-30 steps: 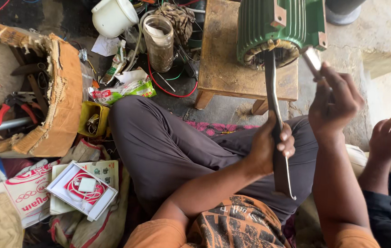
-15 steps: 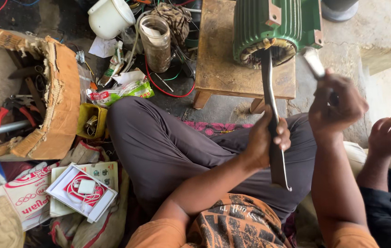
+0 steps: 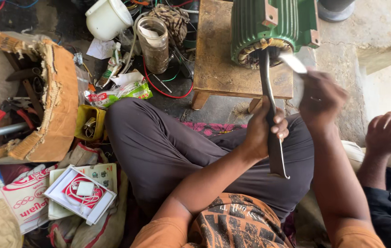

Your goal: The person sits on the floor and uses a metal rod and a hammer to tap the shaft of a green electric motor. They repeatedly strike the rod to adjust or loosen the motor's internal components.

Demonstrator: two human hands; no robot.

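A green electric motor housing [image 3: 273,23] lies on a low wooden stool [image 3: 216,59], its open end with copper windings facing me. My left hand [image 3: 262,131] grips a long dark metal bar [image 3: 269,105] whose tip reaches into the motor's open end. My right hand [image 3: 322,98], blurred by motion, holds a thin pale flat strip [image 3: 293,63] just right of the motor opening. I sit cross-legged in grey trousers behind the stool.
A torn cardboard box [image 3: 53,101] with red-handled pliers [image 3: 7,112] stands at left. A glass jar [image 3: 154,43], white pot [image 3: 108,18], wires and packets crowd the floor. An open white box with a charger [image 3: 80,193] lies lower left. Another person's hand [image 3: 390,133] rests at right.
My right hand has dropped lower and shifted slightly left with the pale strip, now blurred. The left hand keeps its grip on the bar, which stays in the motor opening.
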